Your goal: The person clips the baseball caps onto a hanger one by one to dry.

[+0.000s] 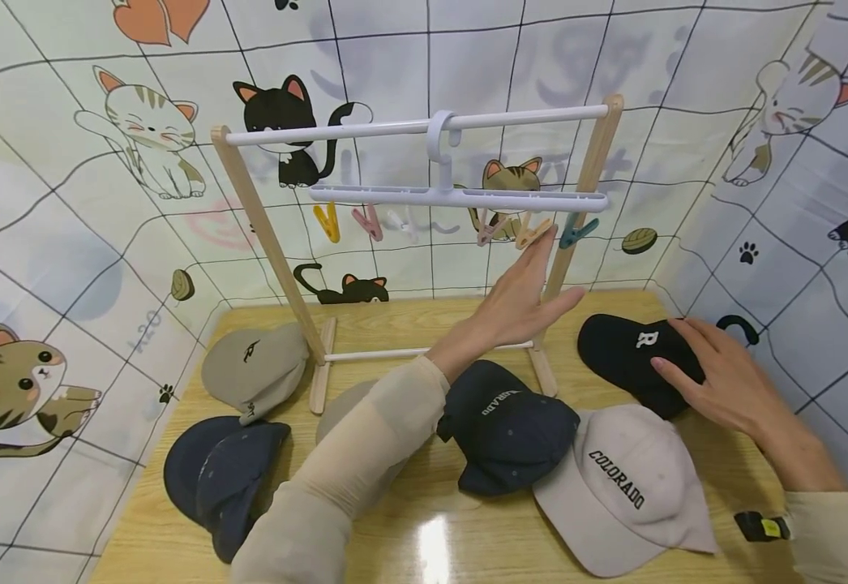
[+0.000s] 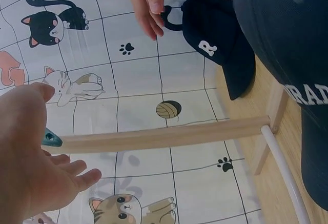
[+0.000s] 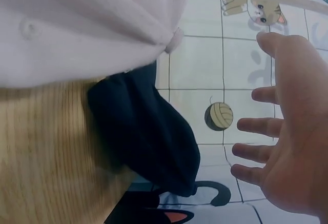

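My left hand (image 1: 507,302) is raised at the right half of a white hanger (image 1: 395,195), its fingers straight. Its fingertips are close to an orange clip (image 1: 532,235) and a teal clip (image 1: 577,232); whether they touch the orange one I cannot tell. In the left wrist view the palm (image 2: 38,183) shows nothing held. My right hand (image 1: 726,381) hovers over a black cap (image 1: 606,349) with a white R. The right wrist view shows that hand (image 3: 297,131) with spread fingers, apart from the dark cap (image 3: 148,131).
The hanger hangs from a rack's white rod (image 1: 336,130) between wooden posts (image 1: 267,235). On the table (image 1: 460,519) lie a pale COLORADO cap (image 1: 643,462), a navy lettered cap (image 1: 511,430), another navy cap (image 1: 227,478), a khaki cap (image 1: 249,365), and a beige cap (image 1: 340,410) partly behind my left forearm.
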{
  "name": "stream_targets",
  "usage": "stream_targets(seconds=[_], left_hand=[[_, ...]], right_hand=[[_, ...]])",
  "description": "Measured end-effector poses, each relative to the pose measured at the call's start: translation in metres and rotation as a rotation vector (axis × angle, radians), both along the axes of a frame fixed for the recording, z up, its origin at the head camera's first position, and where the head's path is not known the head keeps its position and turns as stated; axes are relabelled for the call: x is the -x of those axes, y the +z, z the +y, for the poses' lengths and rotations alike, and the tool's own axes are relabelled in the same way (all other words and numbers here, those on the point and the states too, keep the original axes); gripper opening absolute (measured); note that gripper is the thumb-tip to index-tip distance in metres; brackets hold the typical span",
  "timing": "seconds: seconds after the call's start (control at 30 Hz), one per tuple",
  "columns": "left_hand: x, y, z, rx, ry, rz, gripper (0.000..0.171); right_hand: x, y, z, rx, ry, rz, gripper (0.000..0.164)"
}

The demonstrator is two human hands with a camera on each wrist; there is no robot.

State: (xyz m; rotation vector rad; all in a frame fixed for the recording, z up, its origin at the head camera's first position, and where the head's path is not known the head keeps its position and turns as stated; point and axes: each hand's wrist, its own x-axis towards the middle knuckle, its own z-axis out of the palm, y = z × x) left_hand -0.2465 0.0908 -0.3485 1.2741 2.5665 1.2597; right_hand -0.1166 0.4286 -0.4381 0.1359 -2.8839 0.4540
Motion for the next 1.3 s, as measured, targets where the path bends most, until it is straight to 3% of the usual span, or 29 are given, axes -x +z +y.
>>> stream_targets(seconds=[0.5,0.8,1.03,1.3], left_hand=[[0.001,0.009,0.014,-0.108,0.040,0.029,0.091],[0.002,0.012,0.017,-0.178,0.101,0.046,0.080],[0.004,0.011,0.016,-0.191,0.168,0.115,0.067],[0.003,0.010,0.014,-0.194,0.253,0.234,0.051]], right_hand=[[-0.002,-0.008,0.023,0.056,-0.136,-0.091,0.093],[-0.005,-0.013,0.031,0.121,-0.240,-0.090,0.093],[-0.002,-0.016,0.032,0.172,-0.345,-0.083,0.092],[0.000,-0.014,0.032,0.205,-0.446,-0.197,0.101]])
